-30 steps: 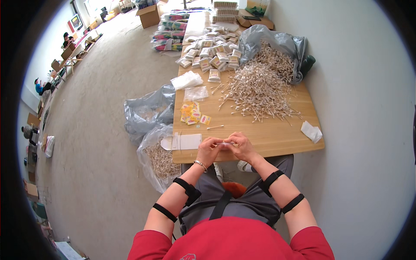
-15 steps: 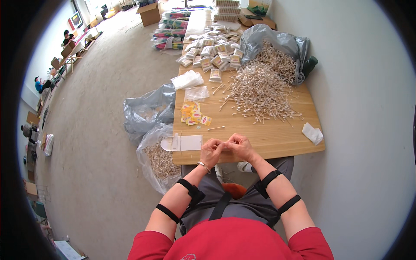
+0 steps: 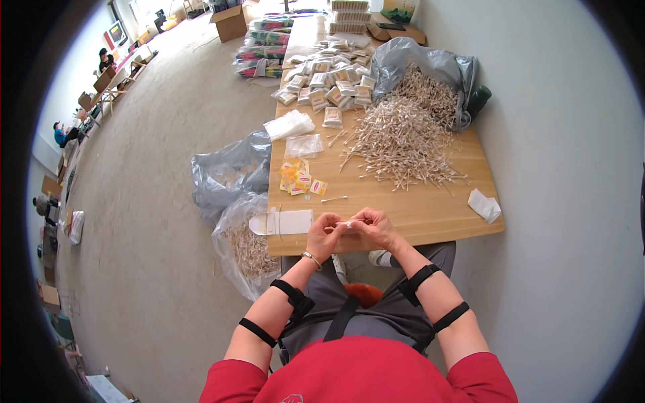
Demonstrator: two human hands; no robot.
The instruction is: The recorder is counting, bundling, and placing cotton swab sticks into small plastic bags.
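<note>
Left hand (image 3: 323,236) and right hand (image 3: 377,229) are both pinched closed, thumbs against fingers, on a small white item (image 3: 347,225) held between them just over the near edge of the table (image 3: 433,213); its exact form is too small to tell. The two-sided pinch presumably gives control of something so slight, and the position close to the body suits close finger work. Immediately left lies a white board (image 3: 294,221); a single swab (image 3: 334,199) lies beyond it. Yellow cards (image 3: 294,178) and clear bags (image 3: 304,145) sit along the left edge, apparently for easy reach. Loose swabs (image 3: 403,144) spill from a grey bag (image 3: 388,62) at right; filled packets (image 3: 336,91) are heaped farther back. The tabletop is wood-grained. A clear sack (image 3: 226,227) of swabs stands against its left side. Bare grey floor (image 3: 161,148) extends left, pale wall (image 3: 557,168) right; people sit far off.
</note>
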